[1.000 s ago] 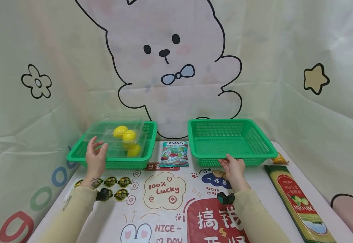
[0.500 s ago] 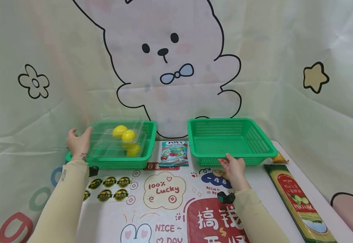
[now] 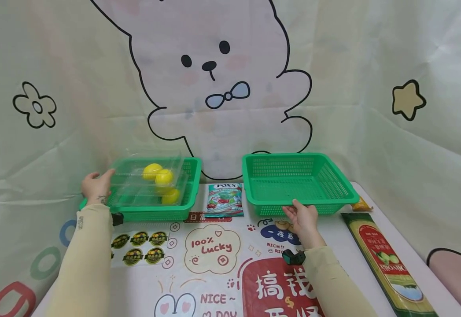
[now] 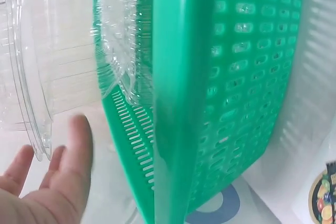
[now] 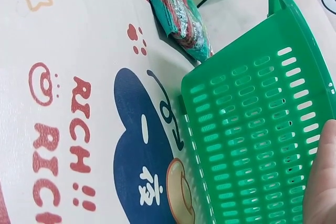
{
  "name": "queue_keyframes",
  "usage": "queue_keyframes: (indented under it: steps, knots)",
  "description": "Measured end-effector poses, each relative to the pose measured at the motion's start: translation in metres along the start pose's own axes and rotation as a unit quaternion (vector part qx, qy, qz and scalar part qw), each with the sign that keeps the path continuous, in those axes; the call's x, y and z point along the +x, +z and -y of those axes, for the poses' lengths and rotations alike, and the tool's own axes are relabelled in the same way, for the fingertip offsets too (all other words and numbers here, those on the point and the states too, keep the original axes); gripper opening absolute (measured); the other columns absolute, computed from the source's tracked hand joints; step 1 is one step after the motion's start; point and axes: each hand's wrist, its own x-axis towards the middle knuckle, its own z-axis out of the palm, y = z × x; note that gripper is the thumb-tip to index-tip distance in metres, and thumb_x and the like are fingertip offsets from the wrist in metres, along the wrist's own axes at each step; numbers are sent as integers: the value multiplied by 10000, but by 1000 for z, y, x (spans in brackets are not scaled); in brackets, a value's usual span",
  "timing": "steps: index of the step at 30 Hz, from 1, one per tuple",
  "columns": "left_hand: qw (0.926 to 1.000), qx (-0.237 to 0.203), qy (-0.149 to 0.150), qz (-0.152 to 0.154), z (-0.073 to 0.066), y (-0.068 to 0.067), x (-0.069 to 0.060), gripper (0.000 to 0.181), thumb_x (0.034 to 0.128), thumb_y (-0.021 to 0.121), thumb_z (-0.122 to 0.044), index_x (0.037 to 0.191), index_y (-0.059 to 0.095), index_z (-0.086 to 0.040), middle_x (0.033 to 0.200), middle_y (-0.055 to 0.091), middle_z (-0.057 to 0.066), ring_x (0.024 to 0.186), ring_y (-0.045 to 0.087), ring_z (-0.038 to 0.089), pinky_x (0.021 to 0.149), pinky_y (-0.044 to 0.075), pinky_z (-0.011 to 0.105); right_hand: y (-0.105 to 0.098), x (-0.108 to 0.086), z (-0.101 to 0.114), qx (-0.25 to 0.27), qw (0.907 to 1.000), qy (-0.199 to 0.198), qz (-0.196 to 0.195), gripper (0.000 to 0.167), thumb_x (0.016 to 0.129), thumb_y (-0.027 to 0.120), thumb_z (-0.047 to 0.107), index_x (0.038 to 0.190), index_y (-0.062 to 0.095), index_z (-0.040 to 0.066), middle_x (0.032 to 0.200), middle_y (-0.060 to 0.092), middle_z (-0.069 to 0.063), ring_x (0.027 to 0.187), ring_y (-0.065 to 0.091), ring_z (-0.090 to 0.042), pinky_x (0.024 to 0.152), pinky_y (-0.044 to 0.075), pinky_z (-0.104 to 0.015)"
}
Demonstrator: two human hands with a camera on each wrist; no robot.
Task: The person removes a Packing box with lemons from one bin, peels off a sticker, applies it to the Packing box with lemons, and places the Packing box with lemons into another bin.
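Observation:
In the head view, a clear plastic box [image 3: 135,191] with its lid [image 3: 147,163] raised stands in the left green basket [image 3: 155,213]. It holds several yellow lemons [image 3: 164,177]. My left hand [image 3: 97,187] is at the box's left side, over the basket's left end. From the left wrist, its spread fingers [image 4: 79,140] show around the corner of a clear plastic rim [image 4: 42,148]; whether they touch it I cannot tell. My right hand [image 3: 303,218] rests its fingers against the front of the right green basket [image 3: 301,204], whose inside shows only bare mesh.
Between the baskets lies a Fox's candy bag [image 3: 225,200]. A long green-and-red package [image 3: 386,264] lies along the right table edge, with a small orange packet [image 3: 361,204] behind it. A sheet of round stickers [image 3: 139,248] lies before the left basket. Printed cloth walls surround the table.
My left hand has moved left, from in front of the plastic box to its left side, then slightly lower. My right hand has stayed at the right basket. The head view has shifted slightly.

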Motion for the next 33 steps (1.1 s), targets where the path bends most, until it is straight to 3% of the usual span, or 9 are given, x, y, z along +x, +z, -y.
queue_keyframes:
  steps: [4, 7, 10, 15, 18, 19, 22, 26, 33]
  knots:
    - [9970, -724, -286, 36, 0, -1, 4, 658, 816, 641, -414, 1373, 391, -168, 1354, 347, 48, 1082, 463, 140, 897, 501, 304, 0, 0, 0, 0, 10000, -24, 37, 208, 958, 454, 87, 1113, 316, 101, 955, 446, -87, 708, 590, -120, 835, 525, -253]
    - [9891, -1370, -536, 54, -2, -1, 9, 594, 785, 713, -318, 1288, 449, -146, 1261, 392, -7, 967, 482, 119, 808, 535, 272, 0, 0, 0, 40, 10000, -4, -3, 203, 956, 460, 91, 1109, 327, 105, 944, 454, -85, 699, 588, -121, 824, 529, -252]
    - [9807, -1754, -860, 121, -7, -2, 9, 640, 789, 713, -244, 1337, 400, -135, 1384, 352, 2, 978, 506, 127, 701, 546, 225, 0, 0, 0, 45, 10000, 10, 4, 216, 957, 460, 96, 1121, 321, 109, 937, 450, -77, 693, 577, -113, 827, 526, -245]
    - [9735, -1804, -1278, 584, -15, -6, 0, 831, 861, 597, -235, 1487, 52, -185, 1540, 97, 11, 966, 503, 163, 687, 543, 196, 1, -1, 1, 89, 10000, -32, 15, 219, 956, 463, 95, 1122, 321, 105, 930, 450, -75, 687, 577, -114, 837, 524, -257]
    - [9683, -1801, -1447, 952, -16, -10, -2, 792, 879, 565, -250, 1482, 51, -245, 1509, 127, 26, 780, 413, 127, 700, 538, 187, 2, -1, 1, 109, 9999, -49, -25, 214, 955, 463, 90, 1118, 323, 98, 904, 462, -74, 673, 580, -114, 836, 526, -265]
    - [9657, -1816, -1501, 1093, -16, -12, -4, 766, 886, 551, -257, 1478, 65, -262, 1505, 114, 13, 826, 392, 130, 700, 537, 187, 3, -2, 2, 112, 9999, -50, -25, 224, 955, 461, 88, 1126, 316, 95, 901, 462, -76, 669, 581, -113, 836, 527, -268]
    - [9593, -1931, -1574, 1327, -18, -14, -9, 660, 894, 536, -260, 1457, 193, -273, 1507, 119, -28, 773, 320, 124, 674, 540, 195, 3, -1, 2, 118, 9999, -12, -38, 282, 957, 453, 86, 1184, 286, 79, 902, 460, -78, 663, 577, -109, 835, 527, -267]
    - [9564, -2025, -1498, 1478, -20, -13, -17, 673, 890, 526, -251, 1472, 189, -269, 1546, 31, -95, 840, 329, 127, 694, 541, 192, 3, -1, 3, 146, 9999, 38, 38, 434, 962, 435, 89, 1316, 187, 49, 941, 433, -85, 658, 566, -100, 834, 526, -258]
    - [9583, -1965, -1207, 1686, -27, -6, -31, 499, 899, 505, -269, 1377, 368, -225, 1515, 14, 69, 880, 390, 165, 732, 534, 182, 3, 0, 1, 187, 9998, 60, 37, 482, 962, 430, 84, 1354, 153, 39, 926, 426, -84, 640, 559, -101, 820, 531, -257]
